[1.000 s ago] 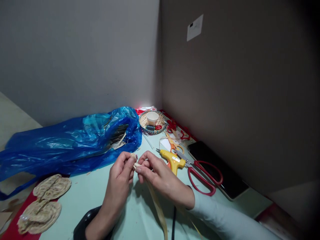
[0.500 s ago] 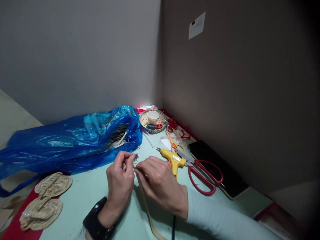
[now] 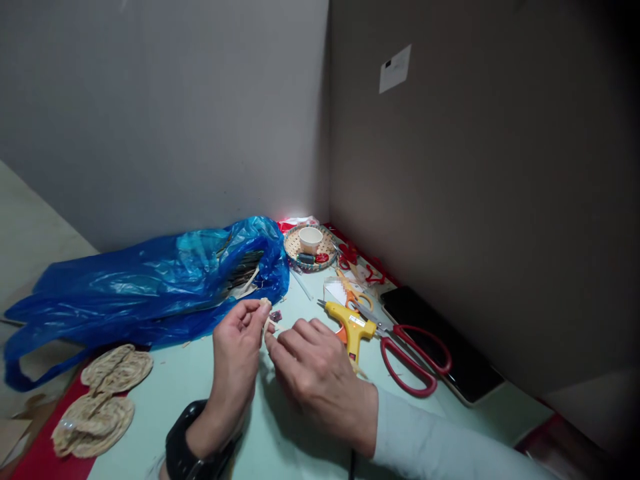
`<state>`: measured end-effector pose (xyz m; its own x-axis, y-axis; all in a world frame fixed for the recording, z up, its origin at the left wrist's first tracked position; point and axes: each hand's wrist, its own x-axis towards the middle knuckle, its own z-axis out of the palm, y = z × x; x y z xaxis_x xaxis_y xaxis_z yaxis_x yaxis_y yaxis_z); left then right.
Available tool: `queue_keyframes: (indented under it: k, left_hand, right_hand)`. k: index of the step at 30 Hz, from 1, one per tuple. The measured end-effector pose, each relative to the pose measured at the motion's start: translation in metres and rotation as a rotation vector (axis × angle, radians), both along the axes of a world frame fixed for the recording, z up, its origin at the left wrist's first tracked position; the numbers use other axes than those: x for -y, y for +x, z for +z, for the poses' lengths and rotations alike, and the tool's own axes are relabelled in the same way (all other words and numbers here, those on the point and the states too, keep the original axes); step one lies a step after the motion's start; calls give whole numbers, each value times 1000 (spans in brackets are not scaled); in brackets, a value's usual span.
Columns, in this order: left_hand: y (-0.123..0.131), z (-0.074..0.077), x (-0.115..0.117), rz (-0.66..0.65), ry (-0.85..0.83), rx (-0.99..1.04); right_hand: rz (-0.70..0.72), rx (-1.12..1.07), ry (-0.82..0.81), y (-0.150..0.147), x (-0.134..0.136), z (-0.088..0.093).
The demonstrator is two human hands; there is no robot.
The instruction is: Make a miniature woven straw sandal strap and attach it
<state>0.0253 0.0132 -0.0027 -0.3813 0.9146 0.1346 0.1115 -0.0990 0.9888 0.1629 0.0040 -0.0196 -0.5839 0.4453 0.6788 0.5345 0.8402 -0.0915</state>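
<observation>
Pinched the tip of a pale straw strip (image 3: 265, 307) in left hand (image 3: 235, 353) thumb and forefinger, above the mint table (image 3: 165, 400), near the yellow glue gun (image 3: 353, 327). Curled right hand (image 3: 310, 373) fingers against it, hold hidden. Seemingly mid fine fingertip work; called for steady tension.

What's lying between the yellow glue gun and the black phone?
The red-handled scissors, seen in the head view: blades beside the glue gun, handle loops resting partly over the phone.

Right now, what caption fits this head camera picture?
Left hand pinches a pale strip, right hand close by, beside glue gun, scissors and blue bag.
</observation>
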Motion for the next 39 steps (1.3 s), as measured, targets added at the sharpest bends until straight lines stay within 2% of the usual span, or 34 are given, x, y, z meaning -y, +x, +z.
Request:
queue_keyframes:
  k: [2,5,7,9,11,17,25,29,31,35,39]
  left_hand:
    - [0,-2,-1,-2,19,11]
    - [4,-2,0,-37,40,14]
    - [7,0,2,-86,39,16]
    - [8,2,4,-145,24,18]
    - [8,3,4,-197,16,29]
    - [8,6,5,-235,38,94]
    - [5,13,17,-288,-61,81]
    - [-2,18,15,-324,-55,-99]
    - [-4,19,14,-297,-22,-224]
    - [-3,17,17,-182,130,-445]
    - [3,16,22,-140,289,-554]
  right_hand:
    - [37,-120,-167,2,-4,4]
    - [117,-447,-647,5,-13,6]
    - [213,-555,-931,7,-20,4]
    - [326,-538,-1096,10,-26,3]
    - [396,-548,-1184,12,-29,5]
    - [360,-739,-1165,7,-29,8]
    - [296,-963,-1088,0,-23,6]
    - [274,-988,-1091,7,-26,9]
    - [265,-975,-1070,10,-27,11]
    - [255,-940,-1041,14,-27,14]
    - [239,-940,-1054,13,-26,13]
